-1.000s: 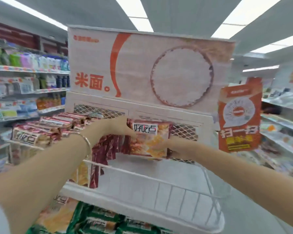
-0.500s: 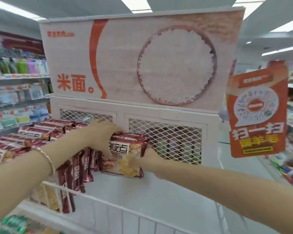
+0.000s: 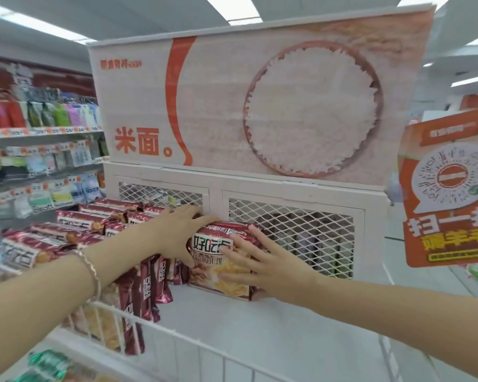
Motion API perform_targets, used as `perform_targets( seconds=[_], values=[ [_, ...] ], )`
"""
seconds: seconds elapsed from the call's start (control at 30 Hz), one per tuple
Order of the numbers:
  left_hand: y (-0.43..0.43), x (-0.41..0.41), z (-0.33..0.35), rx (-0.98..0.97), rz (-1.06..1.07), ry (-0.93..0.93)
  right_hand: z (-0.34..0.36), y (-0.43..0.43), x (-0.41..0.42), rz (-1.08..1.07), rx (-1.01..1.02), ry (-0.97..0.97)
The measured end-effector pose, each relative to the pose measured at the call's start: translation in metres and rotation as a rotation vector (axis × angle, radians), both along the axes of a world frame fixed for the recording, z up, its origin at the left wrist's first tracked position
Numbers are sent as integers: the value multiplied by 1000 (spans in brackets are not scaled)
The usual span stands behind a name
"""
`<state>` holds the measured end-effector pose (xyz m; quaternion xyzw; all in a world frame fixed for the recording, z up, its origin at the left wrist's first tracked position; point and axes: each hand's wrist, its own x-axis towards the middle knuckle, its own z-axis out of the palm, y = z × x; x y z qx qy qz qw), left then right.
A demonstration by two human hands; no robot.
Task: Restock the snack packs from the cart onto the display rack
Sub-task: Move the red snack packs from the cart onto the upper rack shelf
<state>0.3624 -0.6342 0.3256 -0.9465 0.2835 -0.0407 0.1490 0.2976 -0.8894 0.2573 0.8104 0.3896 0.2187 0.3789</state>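
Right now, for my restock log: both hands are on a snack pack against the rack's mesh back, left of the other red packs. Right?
No: in the head view the snack pack stands right of the other red packs. The rest holds.

The snack pack [image 3: 218,260] is maroon with a white label and pale yellow crackers pictured. The rack [image 3: 287,188] is white, its back a diamond mesh. The board [image 3: 218,106] is pale pink with an orange stripe. The tag [image 3: 447,188] is orange with yellow lettering.
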Motion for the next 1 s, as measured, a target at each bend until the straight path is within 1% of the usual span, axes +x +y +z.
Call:
perform_targets(
  seconds=[0.07,0.1,0.13,0.17,0.2,0.23,0.27,0.3,0.33,0.37,0.4,0.43,0.53,0.7,0.83,1.0],
  values=[
    [-1,-1,0,7,2,-17,0,2,3,-8,-27,-63],
    [-2,-1,1,12,-3,-17,3,3,1,-43,-25,-59],
    [-3,-4,4,4,-11,1,4,4,0,-32,-18,-80],
    [-3,-6,7,-32,-17,48,9,8,-7,-89,-17,-33],
    [0,-10,12,-117,-18,127,8,7,-8,-33,28,-15],
    [3,-14,17,-246,-9,221,13,10,-14,5,95,39],
    [9,-20,24,-389,5,287,16,12,-15,79,211,75],
    [17,-26,29,-510,25,296,25,19,-21,114,332,128],
    [27,-31,35,-591,47,258,32,25,-23,176,458,131],
    [39,-35,39,-641,62,204,44,32,-25,192,539,119],
    [52,-39,41,-681,68,159,55,42,-26,190,590,112],
    [67,-43,43,-709,77,130,68,55,-28,136,600,134],
    [119,-56,41,-742,136,43,98,104,-32,50,654,193],
    [228,-84,28,-737,300,-64,119,214,-34,32,728,287],
    [327,-119,5,-718,440,-88,106,305,-33,25,639,349],
    [433,-177,-41,-724,633,-9,55,415,-39,62,534,395]
  ],
)
